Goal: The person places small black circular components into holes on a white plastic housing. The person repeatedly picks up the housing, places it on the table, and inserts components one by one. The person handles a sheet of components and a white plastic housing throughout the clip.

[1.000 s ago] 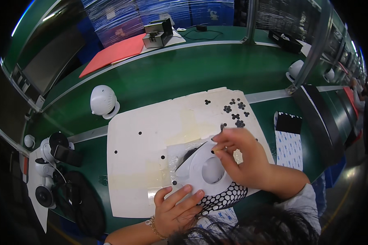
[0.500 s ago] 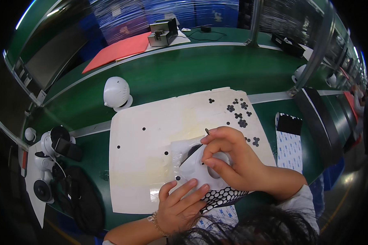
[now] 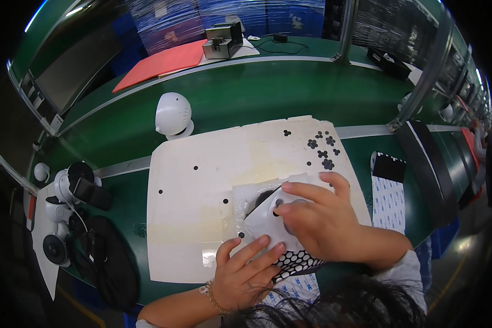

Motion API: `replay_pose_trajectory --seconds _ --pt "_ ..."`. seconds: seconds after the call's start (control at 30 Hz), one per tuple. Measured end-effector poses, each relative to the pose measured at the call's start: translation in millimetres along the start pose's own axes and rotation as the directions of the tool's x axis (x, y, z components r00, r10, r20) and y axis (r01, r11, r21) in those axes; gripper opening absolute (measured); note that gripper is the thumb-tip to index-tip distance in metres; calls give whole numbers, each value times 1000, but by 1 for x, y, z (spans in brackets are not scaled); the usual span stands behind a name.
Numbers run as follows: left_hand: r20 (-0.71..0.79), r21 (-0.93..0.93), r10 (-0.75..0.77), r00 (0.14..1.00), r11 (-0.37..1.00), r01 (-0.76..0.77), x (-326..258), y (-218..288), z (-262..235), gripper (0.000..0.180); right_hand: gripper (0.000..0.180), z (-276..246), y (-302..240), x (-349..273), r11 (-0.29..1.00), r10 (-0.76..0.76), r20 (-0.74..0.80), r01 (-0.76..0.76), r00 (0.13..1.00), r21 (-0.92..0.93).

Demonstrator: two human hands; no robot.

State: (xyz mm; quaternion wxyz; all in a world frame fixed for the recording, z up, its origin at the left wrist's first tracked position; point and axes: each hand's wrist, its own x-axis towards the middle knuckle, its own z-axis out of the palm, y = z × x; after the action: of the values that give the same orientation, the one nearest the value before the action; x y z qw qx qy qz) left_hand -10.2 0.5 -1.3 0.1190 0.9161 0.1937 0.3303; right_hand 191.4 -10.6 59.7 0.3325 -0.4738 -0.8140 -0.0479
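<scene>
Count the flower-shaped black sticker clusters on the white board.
5, all near the board's far right corner: one apart at, then and. More may lie hidden under the right hand.

A curved green workbench (image 3: 257, 104) carried everything. Flat on it lay a large white cardboard sheet (image 3: 202, 186) dotted with small black stickers. Beside the sheet's far left corner stood a white dome-shaped camera (image 3: 173, 115). Farther back rested a flat red folder (image 3: 161, 63) and a small grey metal box (image 3: 223, 41).
</scene>
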Motion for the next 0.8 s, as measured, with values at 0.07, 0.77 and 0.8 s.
replay_pose_trajectory --seconds 0.07,0.77,0.8 --pt "2 6 5 1000 1000 -5 2 0 0 9 29 -4 -3 -11 991 -50 -15 47 999 -129" --pt "-63 2 29 998 1000 -29 3 0 8 16 5 1 9 -49 859 229 142 -268 963 436" --pt "-49 17 44 998 999 -44 2 -1 8 17 5 1 8 -49 862 232 143 -271 962 428"
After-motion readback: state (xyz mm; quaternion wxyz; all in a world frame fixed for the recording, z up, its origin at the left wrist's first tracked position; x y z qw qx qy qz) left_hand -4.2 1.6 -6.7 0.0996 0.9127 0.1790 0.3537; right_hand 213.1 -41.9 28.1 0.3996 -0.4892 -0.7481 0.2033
